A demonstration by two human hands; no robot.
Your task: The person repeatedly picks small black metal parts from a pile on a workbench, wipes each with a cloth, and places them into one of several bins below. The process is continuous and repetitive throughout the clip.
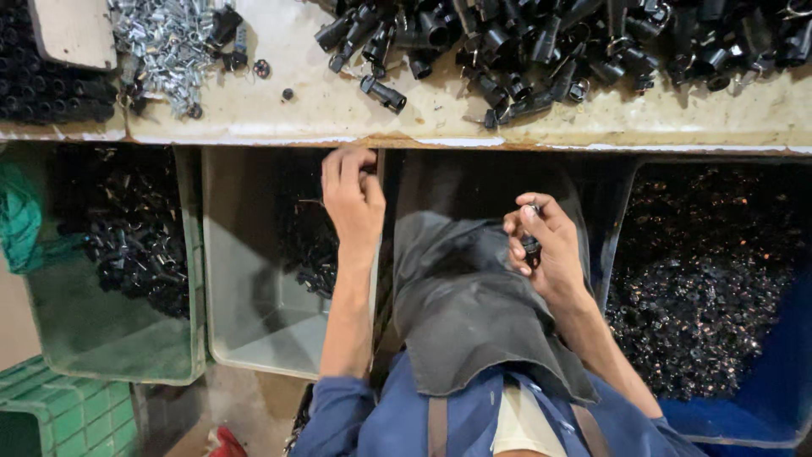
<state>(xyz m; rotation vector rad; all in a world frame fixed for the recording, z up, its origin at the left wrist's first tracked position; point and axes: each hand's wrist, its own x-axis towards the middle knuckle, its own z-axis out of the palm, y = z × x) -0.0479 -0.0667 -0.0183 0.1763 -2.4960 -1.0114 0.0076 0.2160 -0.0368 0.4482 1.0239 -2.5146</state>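
Note:
My left hand reaches into the grey bin just under the bench edge, fingers curled over small black parts; whether it grips one I cannot tell. My right hand is raised over my lap with its fingers closed on a small black plastic part with a metal tip. A dark cloth lies across my lap between the two arms.
A worn white bench carries a heap of black plastic connectors and a pile of small silver metal pieces. A green crate at left and a blue bin at right hold small black parts.

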